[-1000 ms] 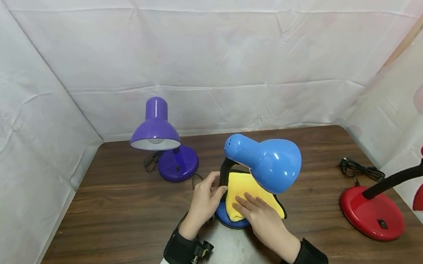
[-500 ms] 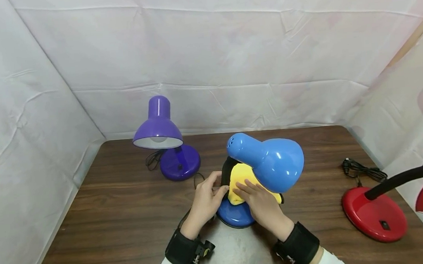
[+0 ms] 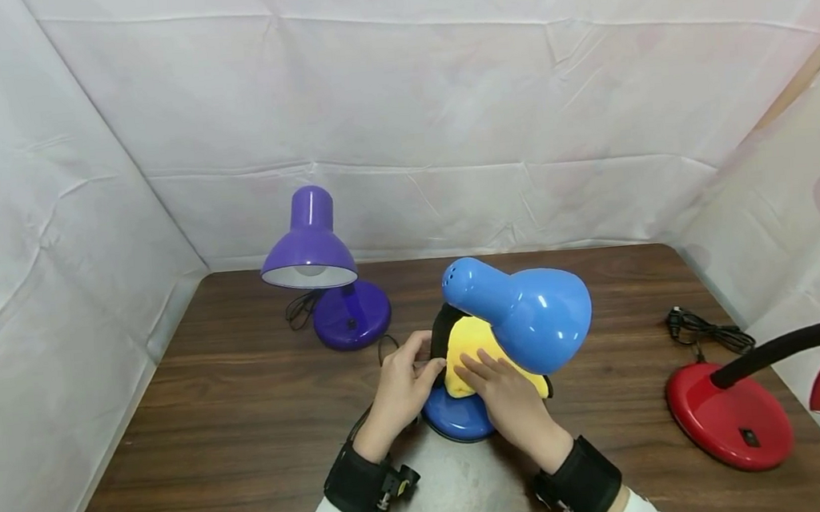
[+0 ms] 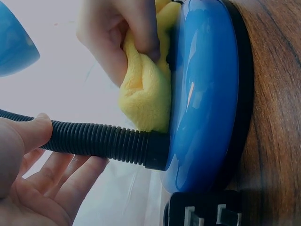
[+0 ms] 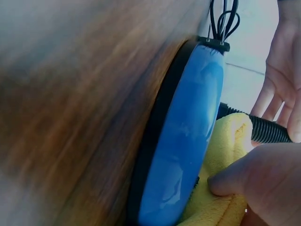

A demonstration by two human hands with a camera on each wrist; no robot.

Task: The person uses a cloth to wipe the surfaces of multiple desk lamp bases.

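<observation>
At the centre of the head view stood a blue desk lamp on the brown wooden table, its round base just below the middle of the frame and its shade hanging over both hands. The left hand held the lamp's black ribbed neck, thumb on top and fingers loosely curled beneath it, as the left wrist view showed. The right hand pressed a yellow cloth against the top of the base, right beside where the neck meets it; its fingertips seemed to pinch a fold of the cloth, though the wrist views are close and partly blurred.

In the upper left of the table stood a purple lamp, upright, with its cord bundled beside its base. At the right edge stood a red lamp, its shade cut off by the frame, and a coiled black cord lay just above its base. White creased sheeting walled the table on three sides.
</observation>
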